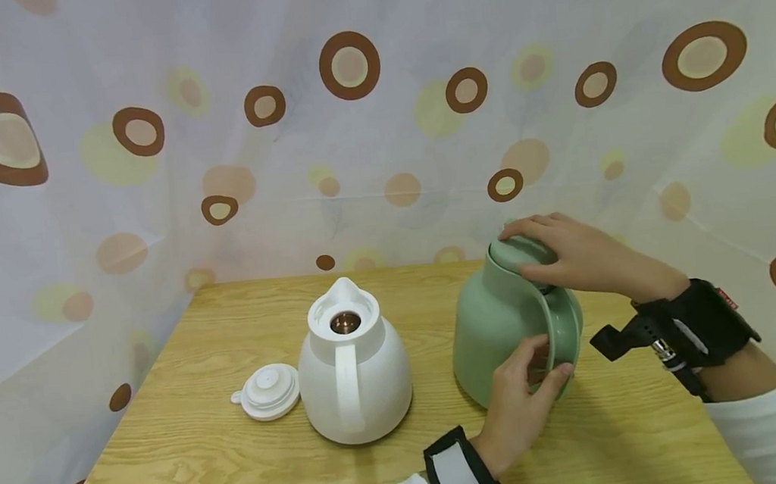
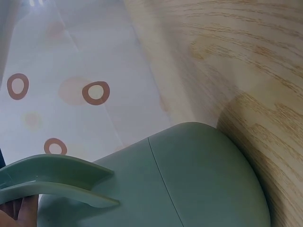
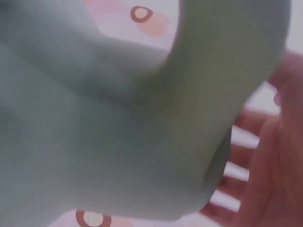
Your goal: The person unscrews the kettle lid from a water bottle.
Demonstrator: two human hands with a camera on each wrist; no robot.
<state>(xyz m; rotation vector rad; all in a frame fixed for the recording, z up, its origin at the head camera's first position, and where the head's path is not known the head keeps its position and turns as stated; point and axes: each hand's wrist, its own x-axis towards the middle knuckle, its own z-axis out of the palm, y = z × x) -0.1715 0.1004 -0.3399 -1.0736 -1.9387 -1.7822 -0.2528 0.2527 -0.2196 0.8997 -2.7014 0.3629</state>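
A green thermos jug stands at the right of the table, its handle turned towards the right and front. My left hand grips that handle low down, fingers through the loop and thumb on the outer side. In the left wrist view only some fingertips of this hand show behind the handle. On top of the jug, my right hand holds the round green lid, fingers at its far side and thumb at the near side. The right wrist view shows those fingers from below, partly hidden.
Left of the green jug stands a white thermos jug with its mouth uncovered, handle facing the front. Its white lid lies on the wooden table just to the left. A dotted curtain hangs behind the table.
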